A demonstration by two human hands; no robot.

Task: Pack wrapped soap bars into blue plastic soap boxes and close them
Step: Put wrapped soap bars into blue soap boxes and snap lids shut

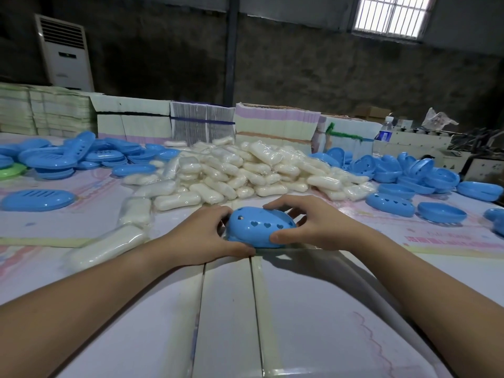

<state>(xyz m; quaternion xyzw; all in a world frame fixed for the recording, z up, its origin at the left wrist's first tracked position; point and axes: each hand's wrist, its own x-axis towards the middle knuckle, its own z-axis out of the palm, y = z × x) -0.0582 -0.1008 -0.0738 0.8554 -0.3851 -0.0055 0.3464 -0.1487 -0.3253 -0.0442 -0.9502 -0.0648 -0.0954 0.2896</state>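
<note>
Together, left hand [203, 236] and right hand [308, 227] grip (fingers curled) the blue soap box [259, 227].

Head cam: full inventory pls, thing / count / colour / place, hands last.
soap box: one, blue, heart holes on top, near centre of table, gripped at both ends
wrapped soap bars: large pile, too many to count, cream-white in clear wrap, centre of table, a few trailing toward the left
box halves, left pile: many, blue, far left of table
box halves, right pile: many, blue, right side
green piece: one, green, left edge
flat carton stacks: several, pale, behind the soap
water bottle: one, clear with blue label, back right
air conditioner: one, white, back left
window: one, barred, top right
left hand: grips the box's left end
right hand: grips its right end
</note>
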